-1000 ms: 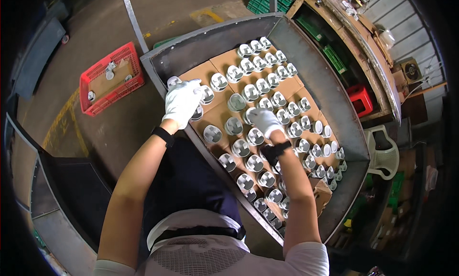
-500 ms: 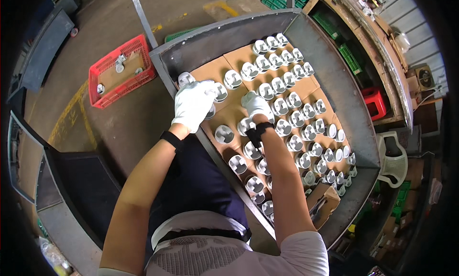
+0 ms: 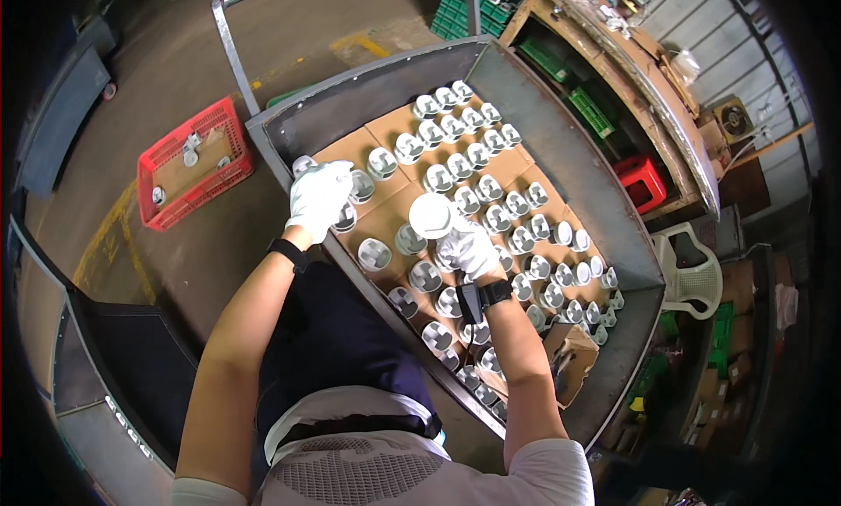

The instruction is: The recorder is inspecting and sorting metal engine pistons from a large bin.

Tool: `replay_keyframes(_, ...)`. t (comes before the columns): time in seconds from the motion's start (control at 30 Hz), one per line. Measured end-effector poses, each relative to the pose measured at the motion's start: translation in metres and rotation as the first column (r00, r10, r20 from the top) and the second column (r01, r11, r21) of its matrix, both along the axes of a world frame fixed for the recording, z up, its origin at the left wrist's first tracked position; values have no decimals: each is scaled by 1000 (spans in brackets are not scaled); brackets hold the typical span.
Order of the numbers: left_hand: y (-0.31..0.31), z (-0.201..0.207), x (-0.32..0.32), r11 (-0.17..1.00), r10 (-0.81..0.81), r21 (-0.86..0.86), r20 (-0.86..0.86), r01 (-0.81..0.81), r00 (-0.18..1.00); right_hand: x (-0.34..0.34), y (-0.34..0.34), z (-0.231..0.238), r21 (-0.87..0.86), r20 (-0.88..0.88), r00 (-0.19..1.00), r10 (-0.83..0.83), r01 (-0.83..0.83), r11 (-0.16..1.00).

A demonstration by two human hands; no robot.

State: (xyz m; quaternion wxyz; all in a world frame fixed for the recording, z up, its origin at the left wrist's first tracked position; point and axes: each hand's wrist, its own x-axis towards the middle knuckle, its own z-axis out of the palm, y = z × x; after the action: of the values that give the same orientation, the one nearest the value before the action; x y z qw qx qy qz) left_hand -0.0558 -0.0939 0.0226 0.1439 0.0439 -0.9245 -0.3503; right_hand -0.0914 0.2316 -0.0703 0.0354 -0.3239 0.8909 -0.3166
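My right hand (image 3: 469,246), in a white glove, is closed on a metal piston (image 3: 431,215). The piston's smooth round face points up, above the rows in the cart. Over the cart's near left edge is my left hand (image 3: 321,195), gloved too, with its fingers curled and bunched; whatever is under them is hidden. Close beside it are a piston (image 3: 304,164) at the corner and another piston (image 3: 361,187) by the fingertips. Several silver pistons stand in rows on brown cardboard (image 3: 385,210), most showing notched, hollow ends, some showing flat round faces.
The grey metal cart (image 3: 561,147) has raised walls and a tubular handle (image 3: 226,42). An open cardboard box (image 3: 574,361) sits in its near right corner. A red crate (image 3: 238,169) holding a few pistons lies on the floor at left. A white chair (image 3: 688,274) and workbench (image 3: 648,94) stand at right.
My right hand has lifted a piston from among the rows and turned its flat face up. My left hand stays over the same corner. The whole view has shifted slightly.
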Motion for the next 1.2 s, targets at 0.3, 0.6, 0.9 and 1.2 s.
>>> replay_keyframes(0.3,43,1,24,406,-444,907,89,111,892,45,1,53,-40,-39,997,-60,58,998)
replay_keyframes(0.6,82,-11,47,66,-663,997,6,50,748,54,-8,47,-660,558,785,269,223,718)
replay_keyframes(0.9,70,-26,34,153,-740,946,-82,286,668,56,-15,52,-613,573,795,197,257,747)
replay_keyframes(1.2,71,-2,57,533,-589,786,79,313,804,88,-38,81,-688,570,788,230,306,658)
